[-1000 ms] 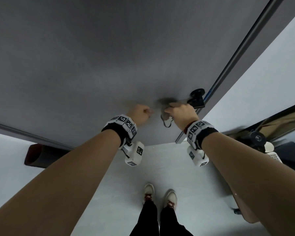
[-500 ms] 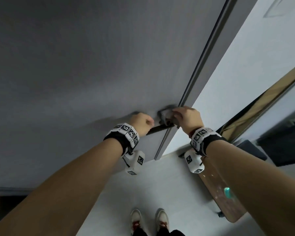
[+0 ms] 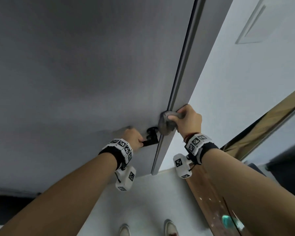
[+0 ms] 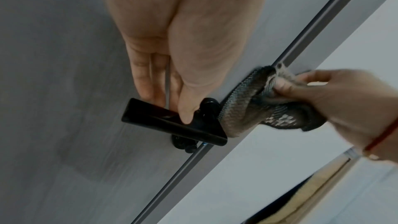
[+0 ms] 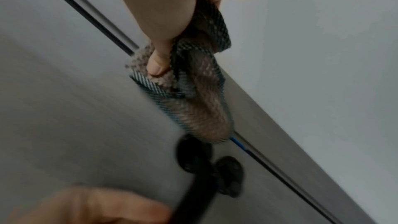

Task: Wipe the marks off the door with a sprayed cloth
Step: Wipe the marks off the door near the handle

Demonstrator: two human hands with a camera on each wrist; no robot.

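Right hand (image 3: 188,120) is clenching the cloth (image 3: 166,124) against the door (image 3: 92,74) edge, just above the handle (image 3: 150,139); left hand (image 3: 132,136) is gripping that handle, steadying.

Pale wall (image 3: 245,86), light floor (image 3: 143,201); mirror (image 3: 266,126)

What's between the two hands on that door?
The black door handle, gripped by the left hand; the right hand holds the cloth beside it. Left wrist view shows it.
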